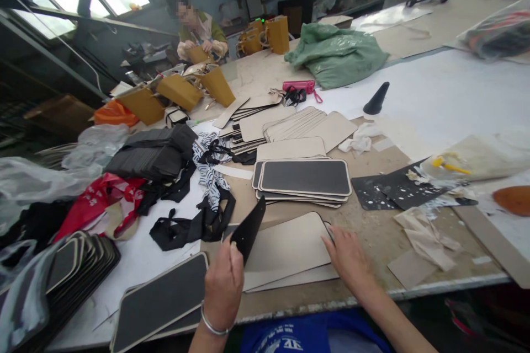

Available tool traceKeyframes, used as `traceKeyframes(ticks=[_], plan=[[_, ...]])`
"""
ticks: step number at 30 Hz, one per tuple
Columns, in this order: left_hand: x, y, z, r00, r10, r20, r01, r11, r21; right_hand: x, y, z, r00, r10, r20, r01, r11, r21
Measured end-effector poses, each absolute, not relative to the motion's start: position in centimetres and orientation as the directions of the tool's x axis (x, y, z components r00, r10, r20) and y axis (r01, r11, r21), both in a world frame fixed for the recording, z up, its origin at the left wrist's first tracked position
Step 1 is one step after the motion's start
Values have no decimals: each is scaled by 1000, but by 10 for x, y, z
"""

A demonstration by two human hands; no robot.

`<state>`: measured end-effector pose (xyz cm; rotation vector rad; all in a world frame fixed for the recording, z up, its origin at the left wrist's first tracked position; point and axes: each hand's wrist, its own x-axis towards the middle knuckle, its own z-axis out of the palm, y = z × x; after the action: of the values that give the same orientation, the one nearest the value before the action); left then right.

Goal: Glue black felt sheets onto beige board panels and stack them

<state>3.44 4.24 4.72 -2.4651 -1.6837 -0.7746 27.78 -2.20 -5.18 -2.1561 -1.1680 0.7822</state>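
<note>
My left hand (226, 281), a bangle at its wrist, is closed around one end of a thin black panel (253, 226), which it holds tilted up off the table. Beneath it lie rounded-corner beige panels (285, 248), overlapping near the table's front edge. The fingers of my right hand (350, 256) pinch the right edge of the top beige panel; the fingertips are partly hidden. Just beyond is a stack of beige-rimmed dark panels (304, 177). Left of my left hand, more rimmed dark panels (163, 300) lie at an angle.
Fanned beige panels (296, 124) lie farther back. White-spotted dark sheets (401, 187) and crumpled scraps (428, 237) are at the right. Black straps (194, 226), a bundled dark stack (153, 151) and a leaning panel stack (83, 276) occupy the left. A person (201, 33) handles a tan bag across the table.
</note>
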Motion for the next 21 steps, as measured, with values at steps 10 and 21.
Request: traceKeyframes(ticks=[10, 21], plan=[[57, -14, -5, 684, 688, 243, 543, -702, 461, 221, -15, -27, 159, 764, -626, -42, -628, -777], [-61, 54, -72, -120, 967, -223, 626, 248, 739, 223, -41, -42, 182, 778, -601, -199, -569, -798]])
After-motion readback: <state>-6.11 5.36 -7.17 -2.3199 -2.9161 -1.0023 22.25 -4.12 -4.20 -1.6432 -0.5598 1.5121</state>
